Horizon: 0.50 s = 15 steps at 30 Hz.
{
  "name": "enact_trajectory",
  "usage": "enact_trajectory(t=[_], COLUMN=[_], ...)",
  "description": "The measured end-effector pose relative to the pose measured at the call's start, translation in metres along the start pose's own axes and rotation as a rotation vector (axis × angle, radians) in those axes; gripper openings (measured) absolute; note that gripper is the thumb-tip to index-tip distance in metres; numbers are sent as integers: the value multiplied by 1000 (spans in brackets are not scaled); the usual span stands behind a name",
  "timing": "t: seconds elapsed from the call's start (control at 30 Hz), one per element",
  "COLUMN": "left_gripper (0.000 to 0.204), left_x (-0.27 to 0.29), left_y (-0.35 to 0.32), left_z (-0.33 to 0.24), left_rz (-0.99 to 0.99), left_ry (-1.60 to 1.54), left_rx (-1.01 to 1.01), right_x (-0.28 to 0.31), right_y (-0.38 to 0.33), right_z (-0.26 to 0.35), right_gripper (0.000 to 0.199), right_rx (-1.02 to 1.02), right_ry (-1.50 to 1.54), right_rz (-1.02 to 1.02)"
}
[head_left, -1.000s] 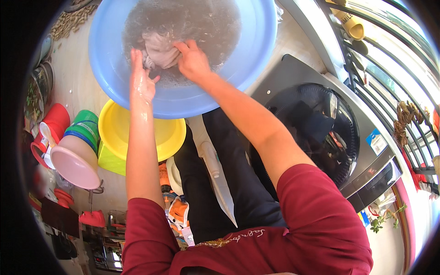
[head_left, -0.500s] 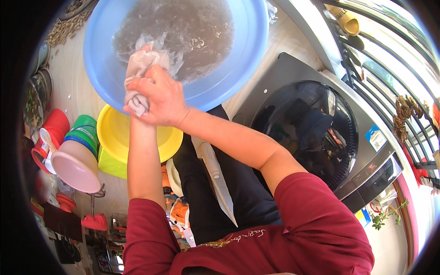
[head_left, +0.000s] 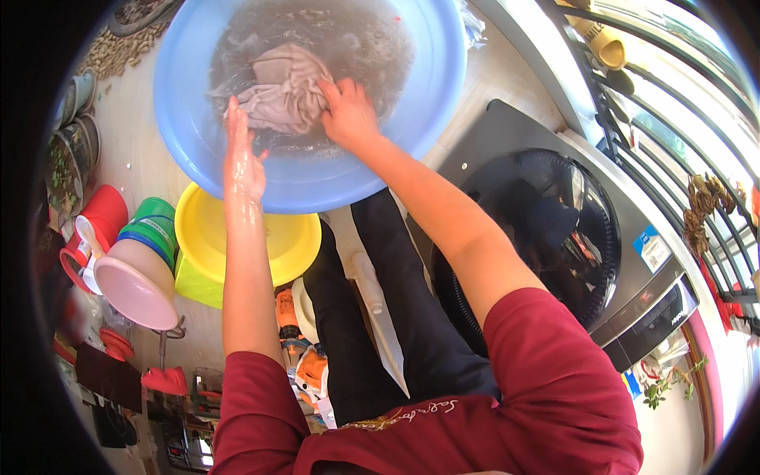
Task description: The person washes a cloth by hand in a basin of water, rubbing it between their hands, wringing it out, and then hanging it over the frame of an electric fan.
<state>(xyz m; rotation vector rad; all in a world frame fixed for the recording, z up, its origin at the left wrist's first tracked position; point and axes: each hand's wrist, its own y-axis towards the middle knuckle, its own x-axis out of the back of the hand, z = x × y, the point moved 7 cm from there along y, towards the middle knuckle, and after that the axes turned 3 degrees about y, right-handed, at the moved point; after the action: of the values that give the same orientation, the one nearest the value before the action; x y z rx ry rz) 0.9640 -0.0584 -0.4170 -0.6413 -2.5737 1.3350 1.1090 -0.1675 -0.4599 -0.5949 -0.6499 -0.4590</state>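
A wet, crumpled, pinkish-grey cloth [head_left: 286,91] lies loosely bunched in the murky water of a big light-blue basin [head_left: 186,111]. My right hand [head_left: 351,117] is at the cloth's right side, its thumb and fingers closed on the edge. At the lower left of the cloth, my left hand [head_left: 245,158] is held on edge with its fingers stretched out, wet and shiny. Its fingertips come close to the cloth, but I cannot tell whether they touch it. The cloth hides part of the water behind it.
A yellow basin [head_left: 204,229] stands just below the blue one, partly behind my left forearm. To the right is a grey washing machine with a dark round lid [head_left: 538,237]. A pink bowl [head_left: 136,289], a green bucket [head_left: 154,226] and a red bucket [head_left: 107,210] stand left.
The cloth was twisted tightly between both hands over the basin's near rim. Now it is spread looser in the water; my left hand has let go and my right hand has moved right.
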Motion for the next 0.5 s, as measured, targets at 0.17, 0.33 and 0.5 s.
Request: enact_trajectory(t=[0.17, 0.33, 0.5], left_gripper=[76, 71, 59], left_x=[-7, -21, -23], left_y=[20, -7, -38], left_z=[16, -4, -18], left_rz=[0, 441, 288], left_ry=[-179, -581, -890], left_rx=[169, 143, -29], right_x=[-6, 48, 51], right_y=[-16, -69, -78], right_z=[47, 163, 183], right_gripper=[55, 63, 62], right_rx=[-32, 146, 214], right_ry=[413, 635, 408], right_rz=[38, 216, 218])
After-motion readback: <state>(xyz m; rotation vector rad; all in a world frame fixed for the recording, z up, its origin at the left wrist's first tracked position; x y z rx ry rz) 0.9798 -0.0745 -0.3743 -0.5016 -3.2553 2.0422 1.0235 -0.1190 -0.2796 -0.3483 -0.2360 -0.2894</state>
